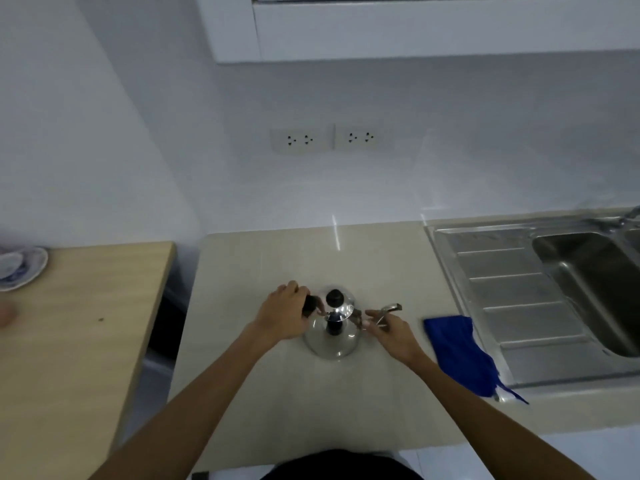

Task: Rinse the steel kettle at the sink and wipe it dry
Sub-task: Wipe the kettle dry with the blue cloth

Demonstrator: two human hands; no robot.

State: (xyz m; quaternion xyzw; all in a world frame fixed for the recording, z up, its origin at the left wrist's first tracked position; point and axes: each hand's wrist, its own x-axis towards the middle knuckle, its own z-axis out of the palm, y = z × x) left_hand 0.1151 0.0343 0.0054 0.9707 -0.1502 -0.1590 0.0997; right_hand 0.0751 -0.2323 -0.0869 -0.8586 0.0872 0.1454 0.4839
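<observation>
Left hand (284, 313) gripping steel kettle (331, 336) handle, right hand (391, 332) pinching its spout, blue cloth (457, 351) beside sink (588, 271)

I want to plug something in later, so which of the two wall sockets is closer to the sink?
The right-hand wall socket: it sits on the side toward the steel sink, while the left-hand socket lies farther away.

Steel kettle (330, 336) sits upright on beige counter (277, 393), lid w/ black knob on. Left hand (285, 315) wraps the black handle; right hand (394, 332) pinches at base of the spout. Blue cloth (457, 351) lies just right of kettle, overlapping edge of steel sink (512, 282). Plates (19, 268) on wood table at far left.
</observation>
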